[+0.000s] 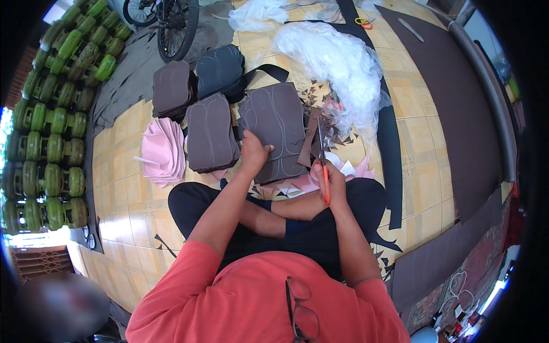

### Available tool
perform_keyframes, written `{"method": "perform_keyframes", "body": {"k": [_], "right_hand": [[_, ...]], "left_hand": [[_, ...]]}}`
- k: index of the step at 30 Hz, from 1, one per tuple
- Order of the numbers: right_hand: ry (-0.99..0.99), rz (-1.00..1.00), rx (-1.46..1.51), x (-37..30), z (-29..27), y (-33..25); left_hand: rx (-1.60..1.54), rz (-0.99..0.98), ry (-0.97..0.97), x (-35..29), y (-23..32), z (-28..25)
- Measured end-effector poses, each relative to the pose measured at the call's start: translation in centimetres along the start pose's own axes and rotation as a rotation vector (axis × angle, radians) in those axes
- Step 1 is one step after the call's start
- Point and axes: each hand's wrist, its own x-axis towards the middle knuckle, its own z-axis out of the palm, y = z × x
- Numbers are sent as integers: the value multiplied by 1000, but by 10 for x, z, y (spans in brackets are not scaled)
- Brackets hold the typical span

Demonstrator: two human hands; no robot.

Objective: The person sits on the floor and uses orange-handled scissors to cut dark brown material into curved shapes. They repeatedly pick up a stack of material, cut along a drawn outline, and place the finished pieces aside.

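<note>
My left hand (255, 153) grips the near edge of a dark brown sheet (273, 117) marked with pale curved outlines, its thumb on top. Beneath it lie more brown pieces. In my right hand (336, 182) is a pair of scissors (326, 188) with orange handles, the blades pointing away from me beside the sheet's right edge. A narrow brown offcut (309, 136) lies between sheet and blades. To the left stand a stack of brown cut pieces (211, 134), another brown stack (171, 86) and a blackish stack (219, 68). A pile of pink pieces (162, 150) sits nearest my left knee.
Small dark scraps (320, 91) and pink scraps (286, 186) litter the tiled floor. Crumpled clear plastic (337, 57) lies ahead right, yellow-orange scissors (363, 23) beyond. A brown roll (486, 97) is unrolled at right. Green gas cylinders (54, 120) stand stacked left; a bicycle (174, 28) stands behind.
</note>
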Motion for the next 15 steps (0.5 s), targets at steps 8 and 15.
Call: {"method": "perform_keyframes", "body": {"k": [8,15], "right_hand": [[47,98,22,1,-5,-12],[101,13,42,0,2,-6]], "left_hand": [[-500,329,157,15,41,-53],[-1157,133,-64,-28,55,-101]]}}
